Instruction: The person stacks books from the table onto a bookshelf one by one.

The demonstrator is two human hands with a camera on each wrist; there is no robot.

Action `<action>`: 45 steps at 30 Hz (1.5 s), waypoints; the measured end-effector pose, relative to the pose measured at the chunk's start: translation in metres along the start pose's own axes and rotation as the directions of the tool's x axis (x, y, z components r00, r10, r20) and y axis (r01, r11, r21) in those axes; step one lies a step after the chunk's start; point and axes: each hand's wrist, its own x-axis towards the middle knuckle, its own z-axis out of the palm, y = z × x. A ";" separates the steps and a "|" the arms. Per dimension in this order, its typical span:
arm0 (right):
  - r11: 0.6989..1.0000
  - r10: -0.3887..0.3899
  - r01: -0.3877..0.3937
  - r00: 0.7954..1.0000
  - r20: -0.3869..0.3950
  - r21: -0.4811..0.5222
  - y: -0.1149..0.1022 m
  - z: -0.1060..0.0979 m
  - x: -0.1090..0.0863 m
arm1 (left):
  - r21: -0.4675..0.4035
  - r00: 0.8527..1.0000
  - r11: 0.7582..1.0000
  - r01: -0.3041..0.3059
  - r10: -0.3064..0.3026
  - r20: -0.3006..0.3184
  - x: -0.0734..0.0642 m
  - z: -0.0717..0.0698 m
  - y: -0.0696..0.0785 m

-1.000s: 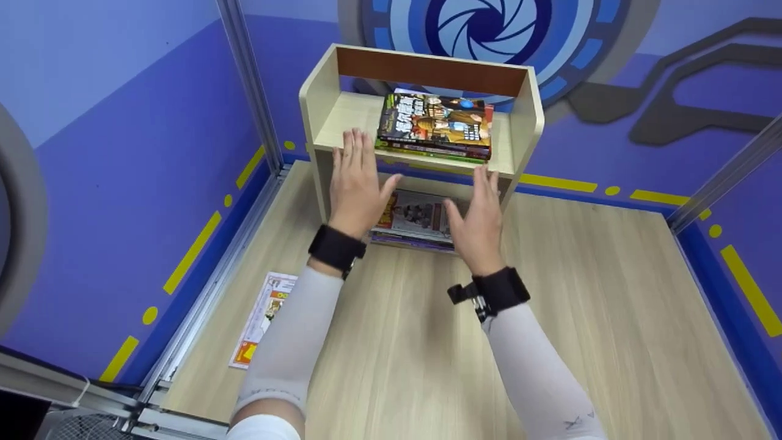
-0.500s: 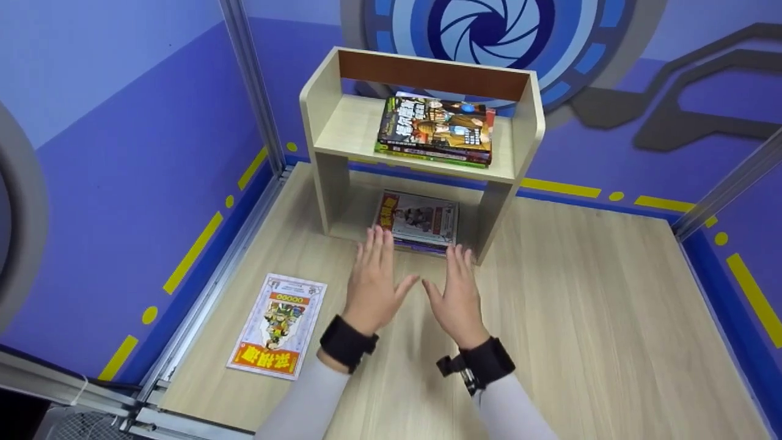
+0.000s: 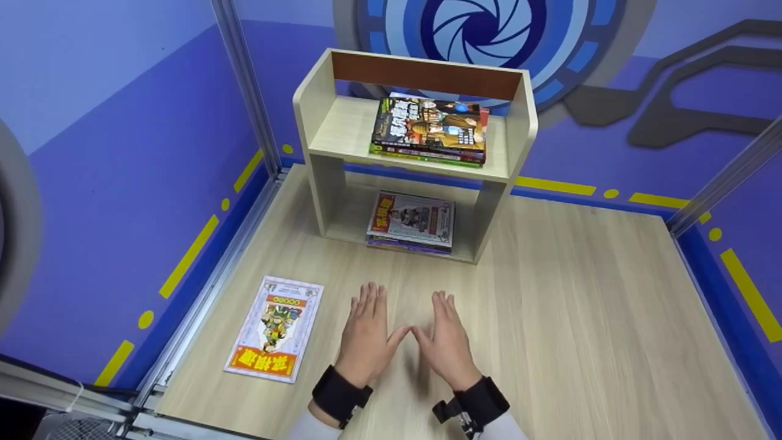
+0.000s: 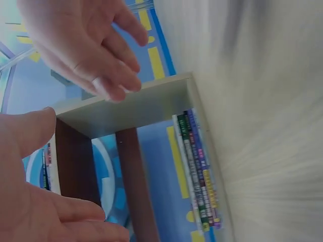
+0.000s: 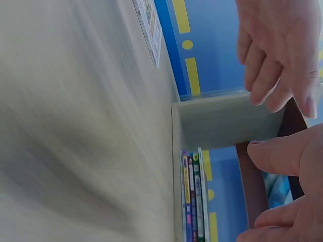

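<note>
Over the table in front of the bookshelf, my left hand (image 3: 365,343) and right hand (image 3: 448,349) are side by side with straight fingers, holding nothing. Their thumb tips nearly meet; whether they touch I cannot tell. Beyond them stands a two-tier wooden bookshelf (image 3: 317,189). A pile of dark-covered books (image 3: 431,128) lies flat on its upper shelf. On the lower level sits a stack of comic books (image 3: 412,220), its spines (image 4: 197,171) visible in the left wrist view. One book with a yellow and red cover (image 3: 274,330) lies flat on the table, left of my left hand.
Blue and purple wall panels (image 3: 140,122) with metal corner posts (image 3: 244,85) border the wooden table (image 3: 586,330) at the left, back and right. The shelf's right side panel (image 3: 495,214) stands at the table's middle back.
Both hands have drawn back from the shelf's upper front toward the near side of the table, coming closer together. The books and shelf have stayed put; the book at left is fully uncovered.
</note>
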 end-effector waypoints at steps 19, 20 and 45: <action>0.971 -0.146 0.104 0.971 0.190 0.215 -0.041 0.075 0.025 | 0.145 0.819 0.806 0.573 -0.569 -0.074 -0.061 -0.042 -0.122; 0.968 -0.156 0.110 0.967 0.199 0.225 -0.044 0.081 0.027 | 0.166 0.796 0.781 0.603 -0.604 -0.051 -0.063 -0.047 -0.130; 0.882 -0.181 0.101 0.975 0.133 0.460 -0.063 0.115 0.022 | 0.129 0.621 0.657 0.743 -0.748 0.232 -0.050 -0.082 -0.197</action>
